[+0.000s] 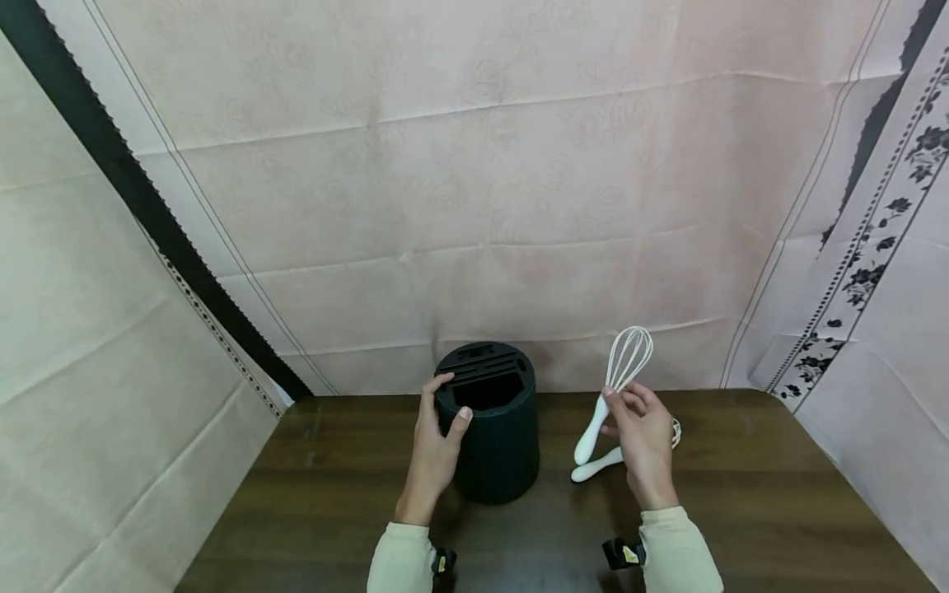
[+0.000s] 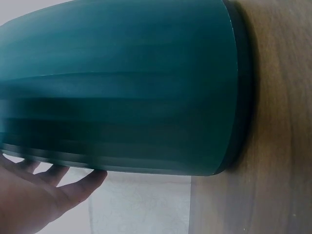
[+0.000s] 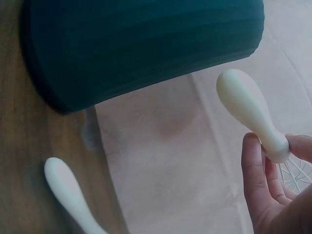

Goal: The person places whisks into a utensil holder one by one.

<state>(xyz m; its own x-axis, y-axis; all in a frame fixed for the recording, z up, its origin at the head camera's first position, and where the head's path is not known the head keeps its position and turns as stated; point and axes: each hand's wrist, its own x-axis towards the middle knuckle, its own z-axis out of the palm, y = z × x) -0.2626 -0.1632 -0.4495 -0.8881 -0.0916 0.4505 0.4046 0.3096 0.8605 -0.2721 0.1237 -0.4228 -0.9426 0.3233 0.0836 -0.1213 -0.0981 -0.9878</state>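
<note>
White balloon whisk [image 1: 592, 428], tilted above the table [image 1: 778, 486] beside the dark-green utensil holder [image 1: 495, 465]; probably light, springy-wired, best taken at the neck, where the right hand [image 1: 647, 441] pinches. Left hand [image 1: 432, 457]: fingers apart, gripping the utensil holder. Second whisk [image 1: 596, 466], partly hidden, perhaps matching.

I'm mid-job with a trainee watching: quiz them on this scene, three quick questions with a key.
1. True or false: the left hand is clear of the dark green container.
2. The whisk in the right hand is held with: A, handle uppermost; B, wires uppermost.
3. Fill in: the second whisk lies on the ____.

Key: 1. False, it touches it. 2. B. 3. Table.
</note>
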